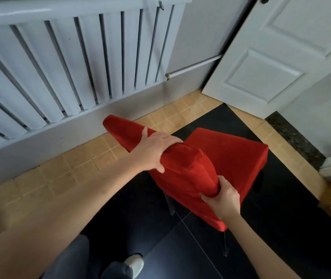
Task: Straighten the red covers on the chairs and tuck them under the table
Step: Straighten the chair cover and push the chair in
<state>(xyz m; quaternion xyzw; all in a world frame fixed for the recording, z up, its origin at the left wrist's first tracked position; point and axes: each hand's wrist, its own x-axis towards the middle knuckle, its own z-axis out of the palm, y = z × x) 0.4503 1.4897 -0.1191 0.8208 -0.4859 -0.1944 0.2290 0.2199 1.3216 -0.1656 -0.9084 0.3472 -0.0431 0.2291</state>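
Observation:
A chair in a red cover (pixel 227 158) stands on the black floor tiles in the middle of the view, seen from above and behind its backrest. My left hand (pixel 156 152) lies over the top edge of the backrest, fingers curled round the red fabric. My right hand (pixel 222 198) grips the near corner of the backrest top, where the cover is bunched into a fold. The red seat lies beyond the backrest, toward the door. The chair's thin legs show below the cover. No table is in view.
A white radiator (pixel 59 67) fills the wall at the left and back. An open white door (pixel 277 57) stands at the back right, with a dark stone threshold (pixel 293 133) beside it. Tan tiles border the black ones. My foot (pixel 134 264) is at the bottom.

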